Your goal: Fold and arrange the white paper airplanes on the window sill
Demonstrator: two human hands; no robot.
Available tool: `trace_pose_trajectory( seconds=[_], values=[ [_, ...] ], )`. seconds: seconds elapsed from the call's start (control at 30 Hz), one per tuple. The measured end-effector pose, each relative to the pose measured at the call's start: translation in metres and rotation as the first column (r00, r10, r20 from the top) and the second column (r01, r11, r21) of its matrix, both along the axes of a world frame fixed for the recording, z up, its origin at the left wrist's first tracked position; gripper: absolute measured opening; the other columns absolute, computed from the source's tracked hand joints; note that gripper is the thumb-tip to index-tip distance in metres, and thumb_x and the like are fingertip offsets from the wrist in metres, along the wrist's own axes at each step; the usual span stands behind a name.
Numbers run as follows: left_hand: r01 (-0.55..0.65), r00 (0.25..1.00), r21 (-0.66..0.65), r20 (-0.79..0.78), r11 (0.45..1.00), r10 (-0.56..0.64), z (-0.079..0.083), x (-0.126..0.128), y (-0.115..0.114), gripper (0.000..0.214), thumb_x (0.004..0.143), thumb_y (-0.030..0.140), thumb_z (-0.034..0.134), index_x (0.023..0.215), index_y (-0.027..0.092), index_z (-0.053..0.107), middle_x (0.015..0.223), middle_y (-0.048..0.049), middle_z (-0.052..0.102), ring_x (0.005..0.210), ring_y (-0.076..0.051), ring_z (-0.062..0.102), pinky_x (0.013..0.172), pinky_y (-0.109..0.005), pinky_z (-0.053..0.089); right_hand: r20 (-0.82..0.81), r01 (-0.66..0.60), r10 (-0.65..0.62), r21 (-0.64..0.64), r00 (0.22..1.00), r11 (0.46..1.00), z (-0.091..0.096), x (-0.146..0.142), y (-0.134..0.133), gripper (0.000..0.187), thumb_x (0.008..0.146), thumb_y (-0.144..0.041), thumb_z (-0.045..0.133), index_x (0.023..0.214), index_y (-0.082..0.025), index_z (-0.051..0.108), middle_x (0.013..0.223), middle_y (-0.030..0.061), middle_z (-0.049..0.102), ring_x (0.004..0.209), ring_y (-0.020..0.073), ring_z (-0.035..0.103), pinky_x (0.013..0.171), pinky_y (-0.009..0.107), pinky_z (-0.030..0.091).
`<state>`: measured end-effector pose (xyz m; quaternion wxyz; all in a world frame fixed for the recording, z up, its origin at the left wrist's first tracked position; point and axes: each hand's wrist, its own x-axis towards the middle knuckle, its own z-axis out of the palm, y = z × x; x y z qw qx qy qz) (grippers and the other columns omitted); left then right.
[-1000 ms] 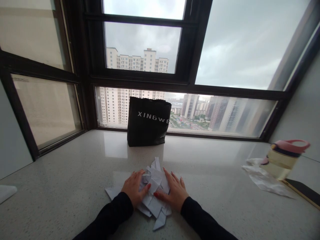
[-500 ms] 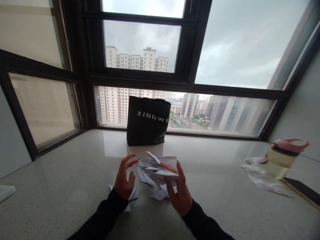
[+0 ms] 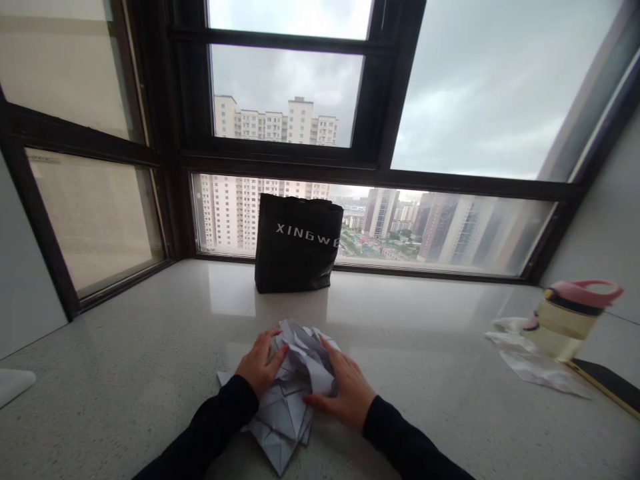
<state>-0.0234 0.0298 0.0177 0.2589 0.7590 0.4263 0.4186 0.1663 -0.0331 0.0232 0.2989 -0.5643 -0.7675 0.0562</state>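
Observation:
Folded white paper, creased into pointed flaps, lies on the speckled white counter between my hands. My left hand grips its left side, with fingertips and thumb on the upper folds. From the right, my right hand clasps a raised, curled part of the paper, its thumb low near the middle. Several layers overlap, and how many pieces there are I cannot tell. Another white paper corner pokes out beside my left wrist.
Behind the paper, a black bag with white lettering stands against the window. At the right are a bottle with a pink lid, a crumpled tissue and a dark phone. A white object lies at the left edge.
The paper, lifted and mostly in my right hand before, is now lower and nearer, with its creased face spread out. My left hand has moved right from beside it and taken hold.

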Motion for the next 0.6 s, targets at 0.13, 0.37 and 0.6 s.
trace_pose_trajectory(
  seconds=[0.13, 0.37, 0.6],
  values=[
    [0.268, 0.951, -0.033, 0.171, 0.963, -0.259, -0.013, 0.017, -0.012, 0.052, 0.070, 0.027, 0.048, 0.117, 0.013, 0.028, 0.117, -0.0145, 0.043, 0.094, -0.023, 0.052, 0.078, -0.034, 0.044, -0.003, -0.067, 0.067, -0.082, 0.998, 0.994, -0.004, -0.010, -0.002, 0.074, 0.054, -0.032, 0.063, 0.121, -0.019, 0.034, 0.115, 0.0102, 0.049, 0.103, 0.0287, 0.045, 0.086, 0.042, 0.033],
    [0.254, 0.919, 0.171, 0.263, 0.952, -0.293, 0.019, 0.014, -0.027, 0.059, 0.070, 0.012, 0.044, 0.122, 0.024, 0.018, 0.130, -0.0098, 0.024, 0.099, -0.019, 0.047, 0.083, -0.035, 0.042, -0.398, 0.031, 0.041, 0.173, 0.917, 0.984, 0.023, -0.002, -0.007, 0.036, 0.069, -0.018, 0.043, 0.104, -0.017, 0.047, 0.088, 0.0059, 0.063, 0.079, 0.0203, 0.059, 0.067, 0.029, 0.046],
    [-0.250, 0.939, 0.233, 0.297, 0.940, 0.176, 0.030, -0.012, -0.004, 0.046, 0.063, 0.006, 0.033, 0.106, 0.019, 0.041, 0.110, -0.0069, 0.046, 0.093, -0.019, 0.049, 0.074, -0.035, 0.043, -0.011, -0.275, 0.275, 0.004, 0.961, 0.961, 0.016, -0.007, -0.013, 0.067, 0.058, -0.025, 0.054, 0.122, -0.023, 0.034, 0.128, 0.0053, 0.034, 0.121, 0.0272, 0.017, 0.095, 0.048, 0.011]
  ],
)
